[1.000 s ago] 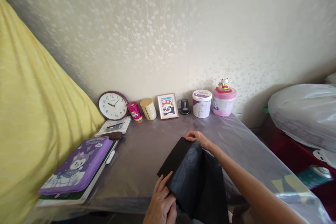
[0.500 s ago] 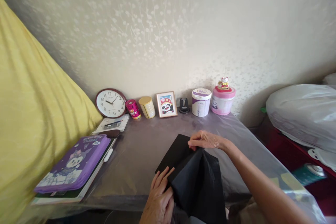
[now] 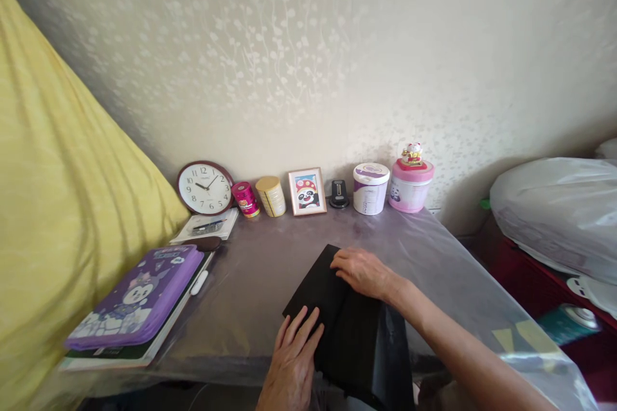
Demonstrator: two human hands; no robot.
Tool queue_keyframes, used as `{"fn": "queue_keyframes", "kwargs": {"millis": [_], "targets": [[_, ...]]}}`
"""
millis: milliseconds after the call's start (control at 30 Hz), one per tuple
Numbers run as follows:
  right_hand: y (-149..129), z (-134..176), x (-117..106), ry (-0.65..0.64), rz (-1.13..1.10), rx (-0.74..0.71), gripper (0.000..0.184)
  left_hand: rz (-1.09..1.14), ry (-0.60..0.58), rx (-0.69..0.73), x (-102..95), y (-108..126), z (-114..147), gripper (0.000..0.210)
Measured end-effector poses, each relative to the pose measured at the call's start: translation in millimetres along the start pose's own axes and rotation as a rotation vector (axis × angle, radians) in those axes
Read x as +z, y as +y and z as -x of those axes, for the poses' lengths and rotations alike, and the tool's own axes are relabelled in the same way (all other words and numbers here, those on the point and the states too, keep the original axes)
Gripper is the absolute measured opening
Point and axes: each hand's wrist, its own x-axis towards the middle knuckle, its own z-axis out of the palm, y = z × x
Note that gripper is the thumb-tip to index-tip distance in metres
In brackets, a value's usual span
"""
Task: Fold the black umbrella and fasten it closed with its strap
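Before a pale, leaf-patterned wall [image 3: 289, 45] and beside a yellow cloth [image 3: 62, 192] stands a plastic-covered desk [image 3: 250, 282], with a clock [image 3: 205, 188] and a framed panda picture [image 3: 307, 192] at its back. Across the near edge lies a folded black sheet [image 3: 349, 340]: the left hand [image 3: 293, 359] rests on its left side with fingers spread; the right hand [image 3: 364, 271] bends over its far end, fingers close together, whether pinching cannot be told.
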Motion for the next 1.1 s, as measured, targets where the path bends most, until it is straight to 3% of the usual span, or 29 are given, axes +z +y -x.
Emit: {"fn": "queue_keyframes", "kwargs": {"millis": [100,233,467,667,833,933,1033,1100], "targets": [[-13,-1,23,-0.046,-0.025,-0.170,0.026,-0.006,0.007,-0.063,5.0,1,3,0.059],[-17,-2,41,-0.018,-0.016,-0.159,0.031,-0.020,0.037,-0.134,12.1,3,5,0.061],[-15,-10,54,-0.013,0.039,-0.220,0.032,-0.042,-0.007,-0.141,18.8,2,9,0.058],[5,-22,53,-0.020,0.181,-0.056,0.033,0.040,-0.056,-0.200,20.7,2,11,0.056],[25,-22,44,-0.039,0.237,0.102,0.033,0.088,-0.068,-0.277,38.1,-5,19,0.056],[27,-20,38,0.041,0.228,0.186,0.030,0.104,-0.053,-0.311,46.4,-9,23,0.054],[18,-17,36,0.132,0.139,0.031,0.027,0.135,-0.041,-0.307,44.4,-11,24,0.052],[11,-15,37,0.076,0.062,-0.081,0.027,0.161,-0.049,-0.304,39.7,-12,23,0.050]]}}
